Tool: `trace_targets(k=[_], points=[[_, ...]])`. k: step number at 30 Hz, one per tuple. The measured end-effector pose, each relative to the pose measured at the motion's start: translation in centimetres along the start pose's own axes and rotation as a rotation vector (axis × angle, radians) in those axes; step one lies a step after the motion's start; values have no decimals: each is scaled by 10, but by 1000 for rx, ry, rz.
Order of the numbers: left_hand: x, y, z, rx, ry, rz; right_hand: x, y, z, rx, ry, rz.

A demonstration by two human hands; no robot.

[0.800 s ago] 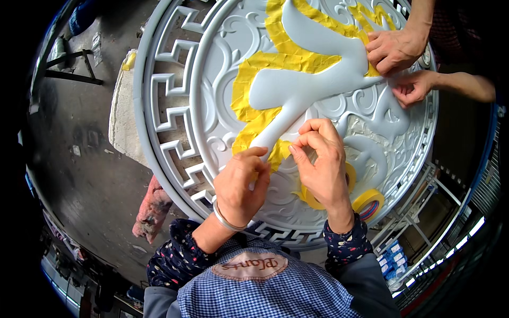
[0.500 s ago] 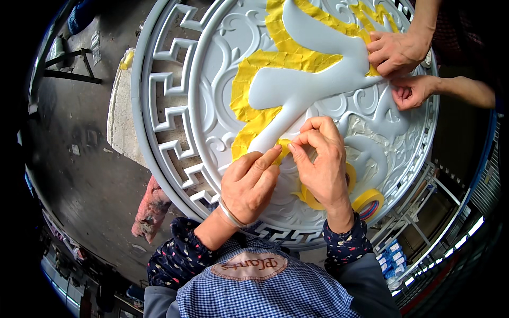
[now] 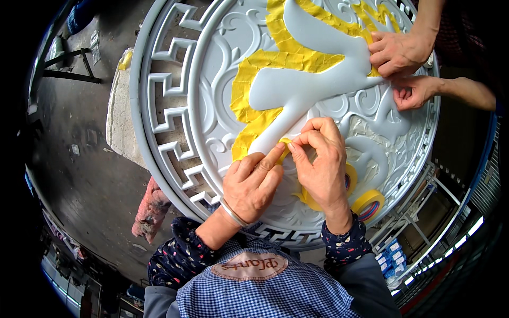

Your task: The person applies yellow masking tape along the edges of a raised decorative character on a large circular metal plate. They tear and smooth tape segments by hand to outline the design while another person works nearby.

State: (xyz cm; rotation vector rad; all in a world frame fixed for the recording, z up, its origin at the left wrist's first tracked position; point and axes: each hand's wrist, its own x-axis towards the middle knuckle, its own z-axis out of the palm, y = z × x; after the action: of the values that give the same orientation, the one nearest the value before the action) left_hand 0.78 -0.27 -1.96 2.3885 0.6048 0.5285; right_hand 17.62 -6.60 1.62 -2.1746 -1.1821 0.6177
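A large round grey relief panel (image 3: 139,100) with a fretwork border lies before me. Creased yellow masking tape (image 3: 252,127) follows the outline of its smooth raised figure (image 3: 297,85). At the figure's lower tip, my left hand (image 3: 248,184) rests on the panel, fingers stretched out, its index fingertip pressing a short strip of yellow tape (image 3: 286,142). My right hand (image 3: 322,161) pinches that strip's other end between thumb and index finger. Beside my right wrist are a roll of yellow tape (image 3: 368,205) and another roll (image 3: 350,177), partly hidden behind the hand.
Across the panel at upper right, another person's hand (image 3: 400,53) presses on tape, with their second hand (image 3: 416,91) closed just below. A white slab (image 3: 122,116) and a pinkish rolled cloth (image 3: 151,212) lie left of the panel. Metal racking (image 3: 424,204) stands lower right.
My left hand has shifted very slightly right and up along the tape. My right hand keeps its pinch in nearly the same place. The other person's hands have barely moved.
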Motion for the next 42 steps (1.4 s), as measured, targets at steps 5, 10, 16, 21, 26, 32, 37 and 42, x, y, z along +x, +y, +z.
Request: trace_targets(k=[5,10,16,21,26,32,37,42], points=[[0,0,1,19,4,-2,0,-1,0,-5,-5,19],[1,3,1,48,-6,-21,1,-2,1,-16,3,9],[3,9,-2,65,-45,-60,1,-4,3,-64,10,-1],[4,11,-2,60,-53,-78,1,-5,5,-97,17,-22],[6,13,-4,62,-64,-98,1,-6,6,-99,17,-13],[6,15,-3,68,-64,-105,2,-6,9,-107,68,-37],[7,15,-4,71,-66,-114,4,-7,10,-103,84,-47],[7,16,-5,65,-70,-118,6,-7,11,-115,78,-39]])
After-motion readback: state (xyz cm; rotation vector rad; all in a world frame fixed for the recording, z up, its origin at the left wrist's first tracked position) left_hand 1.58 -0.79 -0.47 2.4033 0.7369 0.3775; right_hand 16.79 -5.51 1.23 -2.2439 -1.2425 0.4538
